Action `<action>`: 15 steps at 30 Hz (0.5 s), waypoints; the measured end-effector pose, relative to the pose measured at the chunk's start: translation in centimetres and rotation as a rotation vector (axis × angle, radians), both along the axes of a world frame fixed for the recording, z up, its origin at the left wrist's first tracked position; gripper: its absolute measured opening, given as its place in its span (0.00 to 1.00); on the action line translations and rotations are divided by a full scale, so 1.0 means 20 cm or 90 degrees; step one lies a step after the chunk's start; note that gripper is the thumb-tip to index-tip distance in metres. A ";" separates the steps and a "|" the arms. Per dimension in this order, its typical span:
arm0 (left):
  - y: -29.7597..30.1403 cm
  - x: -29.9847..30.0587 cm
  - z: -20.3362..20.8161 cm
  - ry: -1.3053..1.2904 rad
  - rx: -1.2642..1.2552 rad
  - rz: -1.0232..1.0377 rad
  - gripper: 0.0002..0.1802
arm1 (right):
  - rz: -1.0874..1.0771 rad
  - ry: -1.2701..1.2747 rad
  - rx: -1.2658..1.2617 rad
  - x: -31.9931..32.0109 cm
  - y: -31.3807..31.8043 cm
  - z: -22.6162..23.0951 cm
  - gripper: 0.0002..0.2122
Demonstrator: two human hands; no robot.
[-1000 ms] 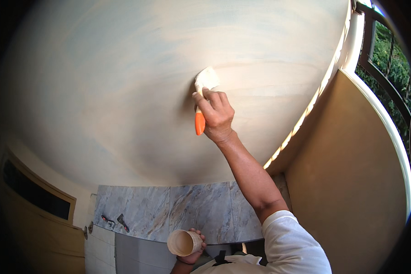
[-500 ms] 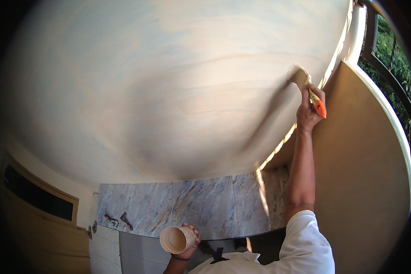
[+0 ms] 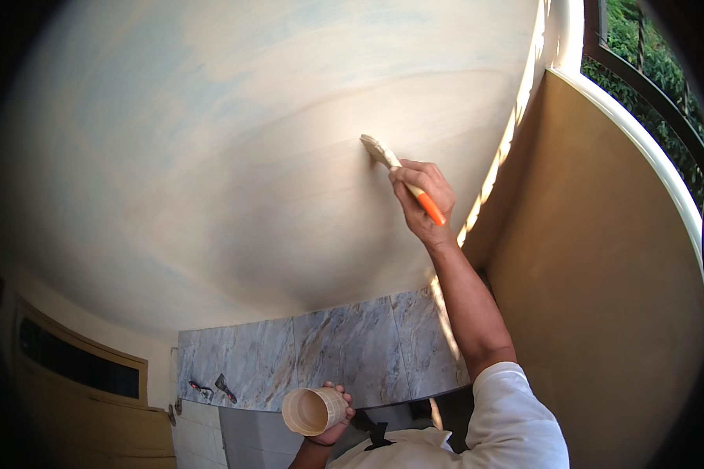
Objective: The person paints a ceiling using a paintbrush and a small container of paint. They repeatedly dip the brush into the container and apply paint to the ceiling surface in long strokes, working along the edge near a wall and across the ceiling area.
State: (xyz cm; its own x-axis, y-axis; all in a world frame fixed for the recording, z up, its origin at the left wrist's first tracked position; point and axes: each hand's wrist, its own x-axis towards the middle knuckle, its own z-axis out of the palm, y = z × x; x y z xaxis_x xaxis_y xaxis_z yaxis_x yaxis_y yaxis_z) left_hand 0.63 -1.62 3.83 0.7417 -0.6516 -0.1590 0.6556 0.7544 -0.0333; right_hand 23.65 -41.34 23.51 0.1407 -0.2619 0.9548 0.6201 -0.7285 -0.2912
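Note:
My right hand point(image 3: 424, 199) is closed round the handle of a paintbrush point(image 3: 429, 206) with an orange handle end. Its bristles meet the pale, streaky wall point(image 3: 289, 180) near the middle of the view. Low down, close to my body, my left hand point(image 3: 338, 418) grips a cream-coloured plastic cup point(image 3: 314, 410) from its right side. The cup's mouth is tilted toward the camera, and a pale beige inside shows. How much paint it holds, I cannot tell.
A grey marbled ledge point(image 3: 344, 344) runs below the wall, with a scraper point(image 3: 225, 388) and another red-handled tool point(image 3: 201, 388) on it. A brown side wall point(image 3: 594, 258) and a window point(image 3: 649, 78) stand at right. A wooden door point(image 3: 86, 422) is at lower left.
My right hand has swept the paintbrush leftward across the wall, from near the right corner to the middle. The left hand still holds the cup; the view has shifted slightly.

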 end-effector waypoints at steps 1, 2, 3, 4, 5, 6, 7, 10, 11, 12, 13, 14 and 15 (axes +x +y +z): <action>-0.02 0.01 0.01 0.001 -0.002 -0.004 0.30 | 0.033 0.010 0.113 0.00 -0.16 -0.03 0.09; -0.03 0.01 0.03 -0.004 -0.004 -0.002 0.29 | 0.069 0.008 0.227 -0.01 -0.33 -0.05 0.07; -0.02 -0.01 0.04 -0.006 -0.002 0.006 0.29 | 0.052 0.009 0.293 -0.05 -0.48 -0.06 0.06; -0.03 0.00 0.03 -0.008 -0.006 0.006 0.28 | 0.009 -0.026 0.321 -0.09 -0.66 -0.06 0.06; -0.03 0.00 0.03 -0.004 -0.006 0.008 0.28 | -0.025 -0.048 0.352 -0.11 -0.78 -0.06 0.06; -0.02 -0.01 0.01 0.004 -0.006 0.008 0.28 | -0.088 -0.094 0.328 -0.13 -0.91 -0.05 0.06; -0.01 -0.02 0.00 0.010 -0.005 0.013 0.28 | -0.190 -0.109 0.279 -0.15 -0.91 -0.03 0.06; 0.02 -0.02 -0.04 0.013 -0.007 0.010 0.28 | -0.431 -0.120 0.205 -0.20 -0.82 0.06 0.07; 0.01 -0.01 -0.04 0.011 0.002 0.003 0.27 | -0.417 -0.100 0.172 -0.16 -0.79 0.03 0.08; -0.01 -0.01 -0.03 0.011 0.012 -0.006 0.26 | -0.388 -0.066 0.128 -0.13 -0.69 0.03 0.09; -0.01 -0.01 -0.01 0.009 0.027 -0.011 0.26 | -0.393 -0.024 0.063 -0.09 -0.54 0.01 0.11; -0.02 0.00 0.00 0.012 0.031 -0.015 0.26 | -0.332 -0.015 0.004 -0.07 -0.41 0.01 0.13; -0.02 0.00 0.00 0.014 0.036 -0.013 0.25 | -0.241 0.024 -0.059 -0.08 -0.29 -0.01 0.12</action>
